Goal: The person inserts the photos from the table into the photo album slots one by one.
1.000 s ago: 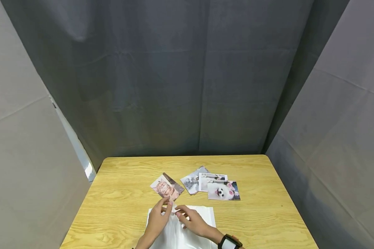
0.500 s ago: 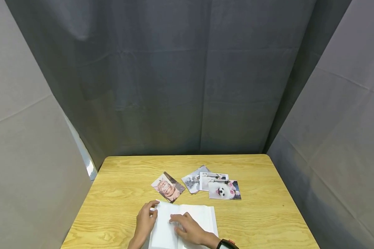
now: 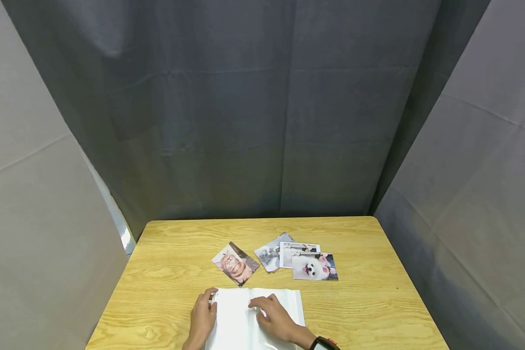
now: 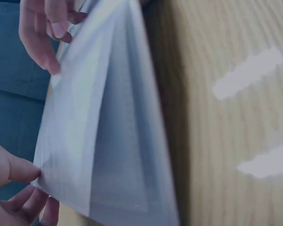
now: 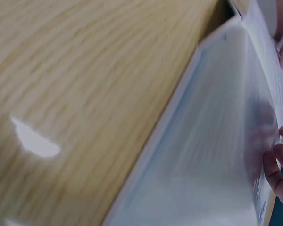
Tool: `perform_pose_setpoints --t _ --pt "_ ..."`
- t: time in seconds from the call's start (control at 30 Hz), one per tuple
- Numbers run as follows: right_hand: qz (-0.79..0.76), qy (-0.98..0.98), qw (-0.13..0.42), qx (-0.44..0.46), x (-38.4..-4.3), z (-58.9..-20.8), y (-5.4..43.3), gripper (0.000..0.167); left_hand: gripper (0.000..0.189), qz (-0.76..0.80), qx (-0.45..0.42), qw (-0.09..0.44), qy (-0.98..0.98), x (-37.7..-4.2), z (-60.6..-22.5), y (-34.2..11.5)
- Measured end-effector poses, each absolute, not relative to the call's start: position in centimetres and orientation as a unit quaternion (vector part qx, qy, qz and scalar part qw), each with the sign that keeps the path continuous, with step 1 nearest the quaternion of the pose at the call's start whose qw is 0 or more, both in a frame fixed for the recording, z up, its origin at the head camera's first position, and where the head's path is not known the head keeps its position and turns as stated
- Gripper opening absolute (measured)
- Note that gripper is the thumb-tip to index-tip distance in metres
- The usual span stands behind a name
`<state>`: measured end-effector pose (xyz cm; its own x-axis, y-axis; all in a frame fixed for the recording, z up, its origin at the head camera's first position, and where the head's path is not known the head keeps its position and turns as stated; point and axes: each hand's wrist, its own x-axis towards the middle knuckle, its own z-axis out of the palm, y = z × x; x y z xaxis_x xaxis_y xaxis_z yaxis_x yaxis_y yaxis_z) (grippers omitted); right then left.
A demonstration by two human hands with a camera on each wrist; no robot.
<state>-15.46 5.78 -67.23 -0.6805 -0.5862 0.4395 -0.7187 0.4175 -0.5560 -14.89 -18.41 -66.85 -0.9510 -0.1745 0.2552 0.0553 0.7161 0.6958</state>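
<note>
A photo album [image 3: 233, 323] with white pages and clear sleeves lies spread at the table's near side. My left hand [image 3: 202, 313] is at its upper left corner; in the left wrist view, thumb and fingers pinch the page corner. My right hand [image 3: 274, 318] lies over the right page, index finger extended toward the centre fold, fingertips at the sleeve surface in the right wrist view. Beyond the album lies a cat photo [image 3: 235, 265], its lower corner near the album's top edge. The album's lower part runs out of the head view.
Right of the cat photo, a white dog photo [image 3: 313, 267] overlaps a white-bordered photo [image 3: 288, 257] and a greyish photo [image 3: 269, 253]. The wooden table [image 3: 367, 306] is bounded by a dark curtain [image 3: 227, 146] behind and pale cloth [image 3: 477, 194] at the sides.
Both hands were together at the album's top middle, handling a sleeve. The left hand has moved left with a page, which now lies flatter; the right hand has shifted slightly right.
</note>
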Motion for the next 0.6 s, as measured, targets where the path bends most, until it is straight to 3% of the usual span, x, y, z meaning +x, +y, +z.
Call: perform_pose_setpoints --t 0.33,0.6 --pt "0.339 -0.884 0.109 0.302 -17.3 -68.0 9.4 0.037 0.03 -0.281 -0.007 0.182 -0.942 -14.8 -69.1 -17.9" --pt "0.329 -0.902 0.087 0.266 -18.3 -68.9 11.3 0.036 0.033 -0.252 -0.011 0.138 -0.958 -15.1 -69.3 -17.6"
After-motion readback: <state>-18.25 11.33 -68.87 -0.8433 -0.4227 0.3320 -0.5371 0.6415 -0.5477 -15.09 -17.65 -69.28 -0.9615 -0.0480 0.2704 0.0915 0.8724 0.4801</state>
